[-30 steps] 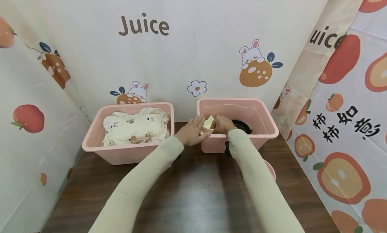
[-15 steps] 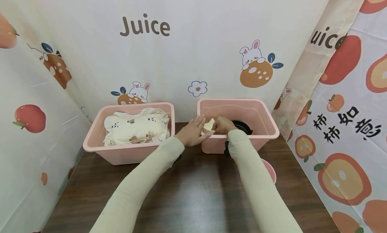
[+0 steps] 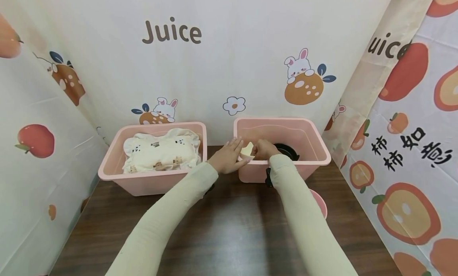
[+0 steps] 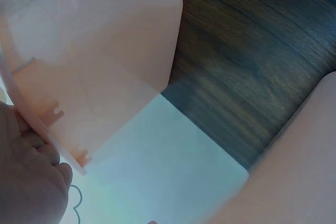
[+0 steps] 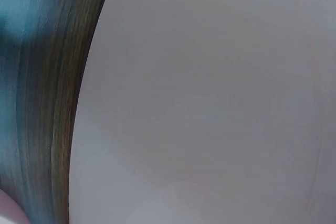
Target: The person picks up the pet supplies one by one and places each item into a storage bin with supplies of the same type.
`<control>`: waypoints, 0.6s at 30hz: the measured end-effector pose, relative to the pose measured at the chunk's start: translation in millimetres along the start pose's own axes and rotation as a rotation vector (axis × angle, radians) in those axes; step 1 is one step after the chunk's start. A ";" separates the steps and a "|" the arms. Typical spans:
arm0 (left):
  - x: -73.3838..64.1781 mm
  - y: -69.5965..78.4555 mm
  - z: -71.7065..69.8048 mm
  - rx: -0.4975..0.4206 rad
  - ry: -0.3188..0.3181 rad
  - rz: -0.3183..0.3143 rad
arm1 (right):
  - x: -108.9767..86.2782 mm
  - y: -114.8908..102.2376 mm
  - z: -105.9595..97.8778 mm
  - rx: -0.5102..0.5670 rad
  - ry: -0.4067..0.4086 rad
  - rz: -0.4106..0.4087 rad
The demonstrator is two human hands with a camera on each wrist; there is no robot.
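Observation:
My left hand (image 3: 227, 156) lies against the left front corner of the right pink bin (image 3: 279, 162), fingers extended and thumb spread. In the left wrist view, its fingers (image 4: 47, 153) touch the bin's rim. Inside that corner sits a small cream-coloured thing (image 3: 247, 150) with a notched upper edge; its kind is unclear. My right hand (image 3: 265, 148) reaches over the front rim, fingers curled and holding the cream thing's right side; the fingertips are hidden. A round black item (image 3: 287, 151) lies in the bin beside the right hand. The right wrist view shows only bin wall and table.
Left of it stands another pink bin (image 3: 152, 178) holding a ruffled cream cushion (image 3: 157, 152) with small prints. A pink round thing (image 3: 319, 203) on the brown table (image 3: 229, 228) is partly covered by the right sleeve. Printed curtains (image 3: 214, 61) hang behind and at both sides.
Between a second and half a second ago the cream thing sinks slightly lower beside the right hand. Both hands otherwise stay almost in place.

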State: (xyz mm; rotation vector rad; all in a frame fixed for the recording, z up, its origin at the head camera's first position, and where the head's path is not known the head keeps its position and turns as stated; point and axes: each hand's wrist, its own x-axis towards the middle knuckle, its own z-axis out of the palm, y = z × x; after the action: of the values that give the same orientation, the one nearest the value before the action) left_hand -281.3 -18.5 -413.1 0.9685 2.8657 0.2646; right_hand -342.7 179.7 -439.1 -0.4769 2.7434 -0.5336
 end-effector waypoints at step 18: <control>-0.5 -0.6 2.7 0.006 0.027 0.018 | 5.0 13.2 2.3 0.144 -0.005 0.036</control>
State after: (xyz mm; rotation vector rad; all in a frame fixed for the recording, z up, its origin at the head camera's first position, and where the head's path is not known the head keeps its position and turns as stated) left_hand -280.9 -18.8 -415.8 0.9996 2.8852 0.2738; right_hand -349.8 188.8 -447.6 -0.3927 2.6787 -0.7141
